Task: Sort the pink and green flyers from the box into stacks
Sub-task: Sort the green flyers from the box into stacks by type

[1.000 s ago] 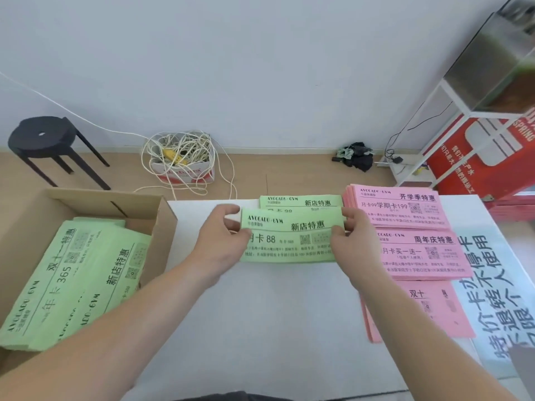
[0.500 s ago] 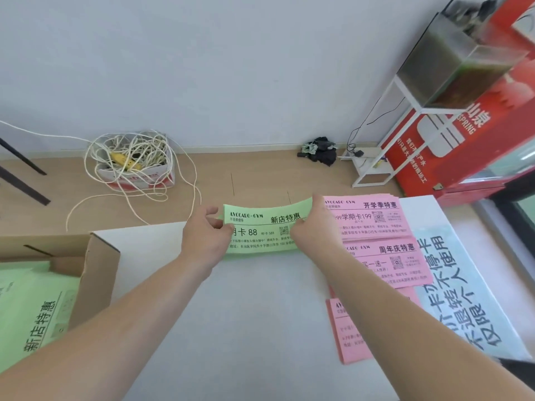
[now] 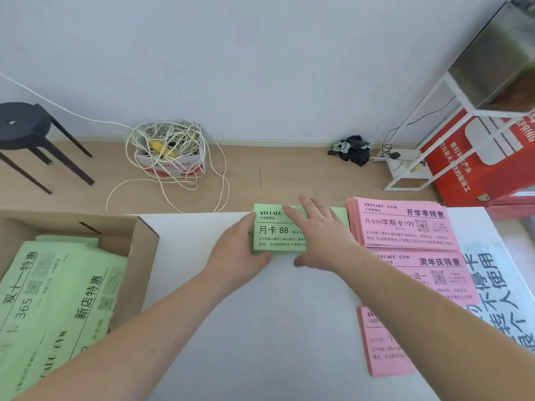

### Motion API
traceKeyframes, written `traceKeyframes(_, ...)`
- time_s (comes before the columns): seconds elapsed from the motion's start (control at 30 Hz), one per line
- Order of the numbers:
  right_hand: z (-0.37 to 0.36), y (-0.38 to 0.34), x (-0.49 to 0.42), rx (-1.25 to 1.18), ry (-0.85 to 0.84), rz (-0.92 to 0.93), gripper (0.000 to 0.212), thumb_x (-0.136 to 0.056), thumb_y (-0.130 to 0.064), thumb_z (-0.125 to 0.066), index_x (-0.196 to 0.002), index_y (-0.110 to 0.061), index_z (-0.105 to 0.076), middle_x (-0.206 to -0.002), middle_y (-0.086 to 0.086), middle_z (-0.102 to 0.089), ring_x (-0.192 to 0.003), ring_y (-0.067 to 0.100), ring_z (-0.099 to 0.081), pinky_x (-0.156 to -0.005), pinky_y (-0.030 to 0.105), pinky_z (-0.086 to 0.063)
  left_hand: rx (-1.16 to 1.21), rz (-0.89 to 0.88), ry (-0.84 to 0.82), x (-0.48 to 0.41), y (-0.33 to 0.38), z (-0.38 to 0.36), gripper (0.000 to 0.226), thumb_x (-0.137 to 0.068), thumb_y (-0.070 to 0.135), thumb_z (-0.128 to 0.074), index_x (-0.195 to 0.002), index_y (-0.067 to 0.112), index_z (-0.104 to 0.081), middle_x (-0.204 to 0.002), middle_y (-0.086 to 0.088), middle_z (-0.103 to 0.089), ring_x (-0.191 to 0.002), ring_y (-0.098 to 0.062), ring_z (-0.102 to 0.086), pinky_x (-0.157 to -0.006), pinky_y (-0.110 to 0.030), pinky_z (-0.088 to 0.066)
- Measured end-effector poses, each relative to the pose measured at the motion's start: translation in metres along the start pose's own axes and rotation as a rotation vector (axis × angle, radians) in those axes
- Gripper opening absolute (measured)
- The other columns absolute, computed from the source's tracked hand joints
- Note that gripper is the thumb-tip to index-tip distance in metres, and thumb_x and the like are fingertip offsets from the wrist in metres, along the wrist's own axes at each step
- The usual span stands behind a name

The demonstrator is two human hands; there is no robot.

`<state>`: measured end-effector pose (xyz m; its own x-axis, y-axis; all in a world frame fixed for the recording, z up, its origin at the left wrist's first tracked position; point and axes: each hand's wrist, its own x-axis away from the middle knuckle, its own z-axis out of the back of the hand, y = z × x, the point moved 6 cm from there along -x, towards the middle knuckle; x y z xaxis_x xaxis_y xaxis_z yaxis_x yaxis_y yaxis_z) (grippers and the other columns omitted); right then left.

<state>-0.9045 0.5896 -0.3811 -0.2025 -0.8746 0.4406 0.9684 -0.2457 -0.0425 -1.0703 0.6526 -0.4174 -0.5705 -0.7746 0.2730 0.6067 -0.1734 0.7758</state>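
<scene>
Your green stack (image 3: 273,234) lies at the far edge of the table (image 3: 260,328), just beside the far pink stack (image 3: 405,224). Your right hand (image 3: 321,235) lies flat on top of it, fingers straight and spread, thumb at the near edge, gripping nothing. Your left hand (image 3: 240,256) presses against the stack's left edge with fingers extended and thumb along the near corner; it holds nothing either. Below the far pink stack sit a middle pink stack (image 3: 431,273) and a near pink stack (image 3: 382,345). At your left, the box (image 3: 144,250) holds loose green flyers (image 3: 58,299). A blue printed sheet (image 3: 498,285) lies at the table's right edge
</scene>
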Motion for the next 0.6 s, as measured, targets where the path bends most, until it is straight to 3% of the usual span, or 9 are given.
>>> traceKeyframes(0.1,-0.001,0.003,-0.021,0.108,-0.053,0.045,0.132,-0.066,-0.057,-0.088,-0.161,-0.039,0.002,-0.17,0.008,-0.003,-0.157,0.03,-0.004,-0.128,0.047,-0.008,-0.196,-0.05,-0.008,-0.002,0.002,-0.008,0.084,-0.079,0.035,-0.077,-0.152,0.024,-0.035,-0.143,0.01,-0.051,-0.132,-0.016,-0.046,-0.105,-0.031,-0.043)
traceKeyframes(0.2,-0.004,0.005,-0.032,0.143,-0.071,0.117,0.13,-0.066,-0.059,-0.086,-0.161,-0.037,0.001,-0.161,0.007,-0.026,-0.149,0.029,-0.026,-0.125,0.044,-0.019,-0.338,-0.046,-0.016,0.0,0.001,-0.016,0.09,-0.089,0.037,-0.07,-0.161,0.019,-0.018,-0.162,0.008,-0.029,-0.142,-0.016,-0.029,-0.112,-0.034,-0.038)
traceKeyframes(0.3,-0.005,0.01,-0.034,0.159,-0.046,0.194,0.126,-0.069,-0.062,-0.082,-0.161,-0.037,0.0,-0.155,0.004,-0.033,-0.142,0.027,-0.035,-0.121,0.04,-0.025,-0.367,-0.056,0.04,-0.001,-0.004,-0.019,0.08,-0.093,0.036,-0.065,-0.159,0.02,-0.023,-0.161,0.009,-0.034,-0.139,-0.015,-0.033,-0.104,-0.032,-0.042)
traceKeyframes(0.43,-0.005,0.015,-0.036,0.129,-0.048,0.235,0.128,-0.067,-0.063,-0.083,-0.16,-0.046,0.003,-0.156,0.0,-0.031,-0.142,0.025,-0.035,-0.12,0.038,-0.025,-0.364,-0.044,0.084,-0.001,-0.006,-0.018,0.074,-0.093,0.036,-0.065,-0.157,0.022,-0.029,-0.153,0.01,-0.046,-0.132,-0.016,-0.039,-0.097,-0.03,-0.041)
traceKeyframes(0.6,-0.004,0.014,-0.039,0.133,-0.077,0.248,0.127,-0.069,-0.06,-0.084,-0.161,-0.043,0.002,-0.159,-0.002,-0.028,-0.143,0.026,-0.033,-0.121,0.038,-0.022,-0.248,-0.013,0.076,0.0,-0.01,-0.018,0.075,-0.091,0.031,-0.069,-0.156,0.022,-0.033,-0.14,0.007,-0.058,-0.116,-0.021,-0.046,-0.095,-0.033,-0.042)
